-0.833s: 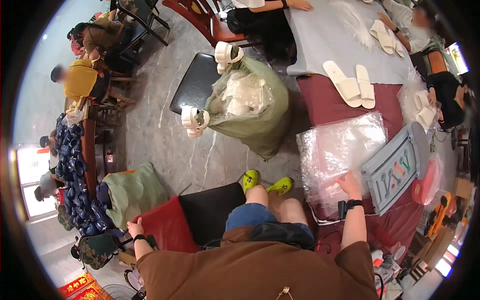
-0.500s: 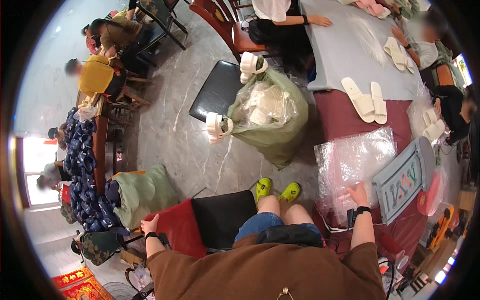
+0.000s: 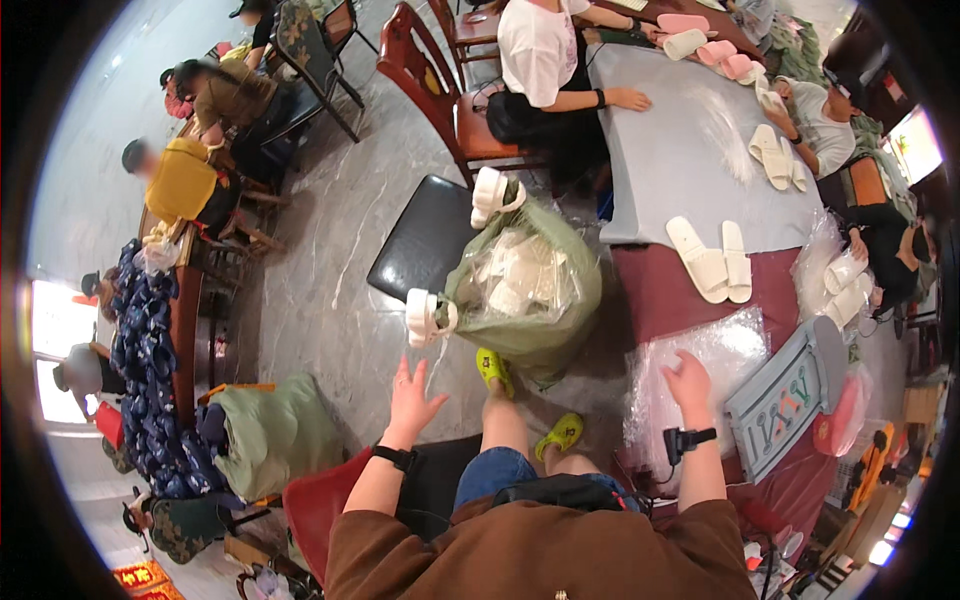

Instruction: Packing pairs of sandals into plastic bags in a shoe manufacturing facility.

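Note:
My left hand [image 3: 408, 402] is raised with spread fingers and nothing in it. It is just below a white chunky-soled sandal [image 3: 428, 318] at the near left corner of a green sack [image 3: 545, 345]. A second such sandal [image 3: 493, 197] sits at the sack's far corner. Inside the open sack lie off-white slippers in clear plastic [image 3: 522, 275]. My right hand [image 3: 688, 384] is empty, its thumb apart from its loosely bent fingers. Below or beside it, clear plastic bags [image 3: 650, 375] lie on the dark red tabletop [image 3: 645, 285]; whether the hand touches them I cannot tell.
A pair of cream slippers [image 3: 708, 268] lies on the table, beyond a grey plastic board [image 3: 785, 400]. A black padded seat [image 3: 420, 238] stands left of the sack; a red chair [image 3: 325, 500] is beside me. Several people sit at tables left and right.
My left hand has left the red chair back and come forward toward the sack. My right hand has shifted slightly left above the bags. One foot has stepped up to the sack.

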### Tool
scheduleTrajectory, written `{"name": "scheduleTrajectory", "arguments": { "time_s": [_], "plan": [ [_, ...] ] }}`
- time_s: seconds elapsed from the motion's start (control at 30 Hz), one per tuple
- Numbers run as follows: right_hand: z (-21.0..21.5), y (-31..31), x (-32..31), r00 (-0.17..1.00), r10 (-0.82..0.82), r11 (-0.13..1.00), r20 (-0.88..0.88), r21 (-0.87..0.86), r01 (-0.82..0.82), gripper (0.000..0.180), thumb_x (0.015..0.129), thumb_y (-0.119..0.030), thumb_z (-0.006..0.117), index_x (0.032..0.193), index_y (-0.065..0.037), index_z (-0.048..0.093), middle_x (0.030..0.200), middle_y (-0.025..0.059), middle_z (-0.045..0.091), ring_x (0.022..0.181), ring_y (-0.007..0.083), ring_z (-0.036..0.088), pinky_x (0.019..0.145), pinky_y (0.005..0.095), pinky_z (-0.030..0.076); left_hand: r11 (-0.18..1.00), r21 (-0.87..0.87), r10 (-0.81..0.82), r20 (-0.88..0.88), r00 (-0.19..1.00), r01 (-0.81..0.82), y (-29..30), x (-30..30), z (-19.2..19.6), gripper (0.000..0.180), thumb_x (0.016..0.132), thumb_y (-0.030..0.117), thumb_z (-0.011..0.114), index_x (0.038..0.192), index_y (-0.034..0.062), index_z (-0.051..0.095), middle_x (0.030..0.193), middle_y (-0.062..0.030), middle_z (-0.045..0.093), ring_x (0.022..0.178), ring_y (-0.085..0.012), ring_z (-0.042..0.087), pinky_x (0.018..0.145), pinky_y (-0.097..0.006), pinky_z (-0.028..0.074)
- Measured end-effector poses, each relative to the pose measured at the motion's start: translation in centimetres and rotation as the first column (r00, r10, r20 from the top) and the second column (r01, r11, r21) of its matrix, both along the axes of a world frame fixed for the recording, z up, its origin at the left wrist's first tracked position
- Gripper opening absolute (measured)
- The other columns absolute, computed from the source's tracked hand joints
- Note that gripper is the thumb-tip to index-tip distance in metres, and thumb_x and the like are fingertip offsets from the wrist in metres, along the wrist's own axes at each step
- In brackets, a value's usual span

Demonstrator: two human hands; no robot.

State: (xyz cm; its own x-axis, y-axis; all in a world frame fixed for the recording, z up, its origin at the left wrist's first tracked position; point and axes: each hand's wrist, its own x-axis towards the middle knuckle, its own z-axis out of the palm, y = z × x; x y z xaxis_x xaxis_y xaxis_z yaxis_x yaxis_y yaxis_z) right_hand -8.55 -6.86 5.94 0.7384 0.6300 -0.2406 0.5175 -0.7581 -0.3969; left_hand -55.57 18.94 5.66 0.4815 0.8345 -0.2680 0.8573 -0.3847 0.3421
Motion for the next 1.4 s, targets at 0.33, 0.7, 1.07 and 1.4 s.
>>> {"name": "scheduleTrajectory", "arguments": {
  "time_s": [0.33, 0.7, 1.07, 1.4],
  "plan": [
    [1.4, 40.1, -6.4, 0.778, 0.55, 0.693, 0.304, 0.353, -0.628, 0.074, 0.068, -0.022, 0.078, 0.135, -0.015, 0.047, 0.132, 0.0188, 0.047, 0.126, 0.0379, 0.042, 0.101, 0.0483, 0.037, 0.952, -0.085, 0.295, 0.001, 0.955, -0.294, 14.5, 5.7, -8.7, 0.104, 0.063, 0.052, 0.083, 0.148, 0.0185, 0.033, 0.146, -0.041, 0.022, 0.132, -0.052, 0.035, 0.108, -0.048, 0.036],
    [-9.4, 59.0, -6.5, 0.673, 0.689, 0.724, 0.269, -0.282, -0.629, 0.068, 0.068, -0.02, 0.077, 0.132, -0.017, 0.052, 0.138, 0.0192, 0.043, 0.12, 0.0368, 0.047, 0.094, 0.045, 0.043, 0.894, -0.301, 0.291, -0.169, 0.942, -0.331, 19.3, 8.1, -8.0, 0.098, 0.057, 0.056, 0.085, 0.132, 0.0101, 0.041, 0.125, -0.0315, 0.05, 0.106, -0.0462, 0.058, 0.088, -0.048, 0.051],
    [3.8, 43.1, -3.4, 0.903, 0.325, 0.67, 0.281, 0.605, -0.429, 0.067, 0.06, -0.02, 0.083, 0.121, -0.012, 0.054, 0.137, 0.0221, 0.044, 0.123, 0.0403, 0.046, 0.101, 0.0474, 0.04, 0.914, -0.157, 0.336, -0.227, 0.914, -0.374, 17.2, 6.1, -8.4, 0.089, 0.067, 0.045, 0.075, 0.134, -0.0011, 0.039, 0.105, -0.0356, 0.055, 0.091, -0.0471, 0.061, 0.08, -0.049, 0.052],
    [1.0, 6.6, 1.7, 0.594, -0.173, -0.104, -0.785, 0.615, 0.782, 0.054, 0.085, -0.018, 0.07, 0.132, -0.004, 0.046, 0.126, 0.0083, 0.056, 0.116, 0.019, 0.054, 0.101, 0.0334, 0.043, 0.716, -0.463, 0.654, 0.182, 0.734, -0.523, 10.5, -0.1, -1.2, 0.074, 0.078, 0.037, 0.074, 0.128, -0.0097, 0.046, 0.122, -0.0315, 0.055, 0.112, -0.0424, 0.055, 0.093, -0.047, 0.045]
  ]
}}
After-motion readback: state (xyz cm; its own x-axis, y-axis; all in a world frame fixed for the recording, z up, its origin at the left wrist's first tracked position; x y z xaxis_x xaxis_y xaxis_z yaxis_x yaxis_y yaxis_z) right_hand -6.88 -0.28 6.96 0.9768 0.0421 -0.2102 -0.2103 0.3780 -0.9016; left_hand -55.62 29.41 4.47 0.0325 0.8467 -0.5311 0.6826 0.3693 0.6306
